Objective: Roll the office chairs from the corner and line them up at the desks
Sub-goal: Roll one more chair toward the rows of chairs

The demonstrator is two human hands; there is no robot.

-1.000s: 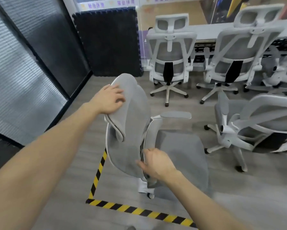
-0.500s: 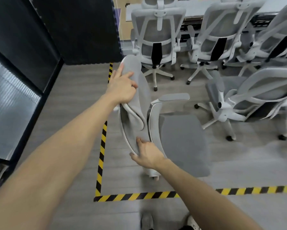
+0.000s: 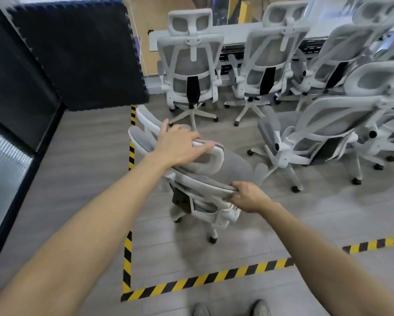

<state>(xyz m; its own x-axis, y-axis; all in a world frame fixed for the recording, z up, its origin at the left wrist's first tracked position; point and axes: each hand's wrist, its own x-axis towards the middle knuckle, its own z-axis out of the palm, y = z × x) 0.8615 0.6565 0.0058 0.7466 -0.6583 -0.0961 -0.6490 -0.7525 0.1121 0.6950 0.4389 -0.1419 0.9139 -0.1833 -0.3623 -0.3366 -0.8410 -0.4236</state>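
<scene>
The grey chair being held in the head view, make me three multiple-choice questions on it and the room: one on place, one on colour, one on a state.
1. Where does the left hand rest?
A. on the headrest
B. on the floor tape
C. on a desk

2. What colours are the floor tape?
A. red and white
B. yellow and black
C. blue and green

3. What is the right hand doing?
A. hanging free
B. gripping the backrest edge of the grey chair
C. pressing on a wheel

Answers: 1 A, the palm and fingers lie over the headrest; 2 B, the stripes show plainly; 3 B, its fingers curl round the edge.
</scene>
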